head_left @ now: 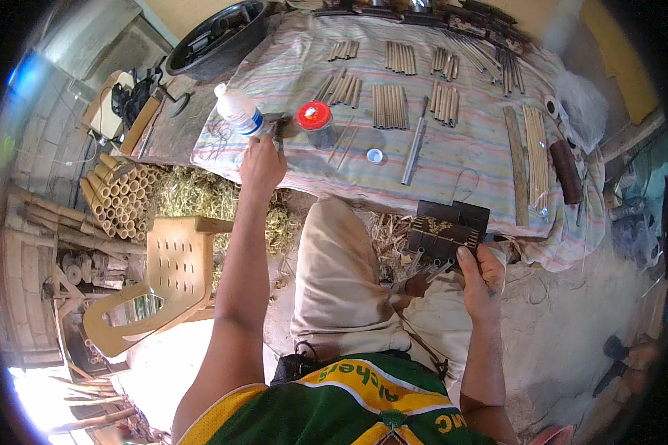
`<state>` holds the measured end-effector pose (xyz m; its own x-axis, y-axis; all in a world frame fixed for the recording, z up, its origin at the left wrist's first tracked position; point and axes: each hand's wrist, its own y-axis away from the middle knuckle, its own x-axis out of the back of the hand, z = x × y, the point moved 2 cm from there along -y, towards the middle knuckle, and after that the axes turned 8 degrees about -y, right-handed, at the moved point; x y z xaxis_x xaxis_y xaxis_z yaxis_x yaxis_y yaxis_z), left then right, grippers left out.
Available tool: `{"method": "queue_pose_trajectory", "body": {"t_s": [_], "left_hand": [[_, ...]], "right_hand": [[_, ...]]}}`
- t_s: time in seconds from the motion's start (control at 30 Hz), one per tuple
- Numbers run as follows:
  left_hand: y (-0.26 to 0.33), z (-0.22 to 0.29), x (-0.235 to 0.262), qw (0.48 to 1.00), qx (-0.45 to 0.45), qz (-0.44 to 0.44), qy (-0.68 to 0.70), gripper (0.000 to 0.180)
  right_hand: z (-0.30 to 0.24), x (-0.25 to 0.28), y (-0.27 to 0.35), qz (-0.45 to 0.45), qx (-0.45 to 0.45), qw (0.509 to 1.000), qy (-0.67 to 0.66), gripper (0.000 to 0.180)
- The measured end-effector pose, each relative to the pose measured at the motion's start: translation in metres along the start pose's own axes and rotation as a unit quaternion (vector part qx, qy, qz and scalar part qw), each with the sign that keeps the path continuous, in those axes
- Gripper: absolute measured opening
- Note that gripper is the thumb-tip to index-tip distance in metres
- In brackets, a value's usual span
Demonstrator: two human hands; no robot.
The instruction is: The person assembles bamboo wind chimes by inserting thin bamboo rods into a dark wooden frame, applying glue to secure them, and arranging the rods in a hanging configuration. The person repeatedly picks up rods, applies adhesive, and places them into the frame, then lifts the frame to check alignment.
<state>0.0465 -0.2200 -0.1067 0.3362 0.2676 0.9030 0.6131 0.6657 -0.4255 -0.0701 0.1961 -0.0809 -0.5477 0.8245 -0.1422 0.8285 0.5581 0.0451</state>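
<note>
My left hand (263,165) reaches out over the near left of the table, with its fingers closed at a small dark object (277,127) that I cannot make out. Just beyond it stands a clear plastic bottle (237,110) with a blue label. To the right is a jar with a red lid (314,114). Above my lap, my right hand (484,280) grips a dark flat panel (445,231) by its lower right edge. A gold-coloured emblem decorates the panel, and thin tubes (417,259) stick out along its lower side.
On the striped cloth (289,182) lie bundles of short tubes (390,107), a metal rod (416,148), a white cap (375,156) and pale sticks (534,156). A black basin (219,41) stands far left. Left of my legs are a tan plastic chair (177,259) and stacked bamboo (119,196).
</note>
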Motion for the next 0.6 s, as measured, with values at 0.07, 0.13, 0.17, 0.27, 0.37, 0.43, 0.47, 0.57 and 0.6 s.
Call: {"method": "queue_pose_trajectory", "body": {"t_s": [0.07, 0.13, 0.17, 0.27, 0.37, 0.43, 0.47, 0.57, 0.6], "left_hand": [[-0.004, -0.021, -0.023, 0.997, 0.023, -0.068, -0.021, 0.024], [-0.009, -0.04, -0.029, 0.995, 0.055, -0.073, 0.033, 0.026], [-0.01, -0.041, -0.028, 0.991, 0.072, -0.099, 0.051, 0.027], [0.011, -0.02, -0.001, 0.916, 0.191, -0.039, 0.351, 0.017], [0.068, 0.03, 0.049, 0.769, 0.211, -0.071, 0.599, 0.013], [0.103, 0.074, 0.074, 0.748, 0.171, -0.183, 0.615, 0.017], [0.12, 0.097, 0.083, 0.768, 0.121, -0.229, 0.585, 0.017], [0.148, 0.139, 0.113, 0.795, -0.093, -0.291, 0.525, 0.02], [0.15, 0.148, 0.12, 0.799, -0.119, -0.238, 0.539, 0.02]], "right_hand": [[0.0, -0.002, -0.005, -0.017, 0.012, 1.0, -0.013, 0.015], [-0.004, -0.005, -0.006, -0.028, 0.023, 0.999, 0.008, 0.016], [-0.007, -0.004, -0.006, -0.006, 0.018, 1.0, 0.02, 0.016], [-0.011, -0.003, -0.001, -0.019, -0.029, 0.998, -0.059, 0.017], [-0.01, 0.0, -0.009, 0.002, -0.002, 1.0, -0.005, 0.017], [-0.007, -0.002, -0.012, -0.01, -0.037, 0.998, -0.048, 0.017], [-0.007, -0.005, -0.011, -0.003, -0.032, 0.998, -0.047, 0.017], [-0.009, -0.011, -0.014, 0.006, 0.007, 0.999, -0.042, 0.019], [-0.009, -0.011, -0.016, 0.008, 0.009, 0.999, -0.038, 0.02]]}}
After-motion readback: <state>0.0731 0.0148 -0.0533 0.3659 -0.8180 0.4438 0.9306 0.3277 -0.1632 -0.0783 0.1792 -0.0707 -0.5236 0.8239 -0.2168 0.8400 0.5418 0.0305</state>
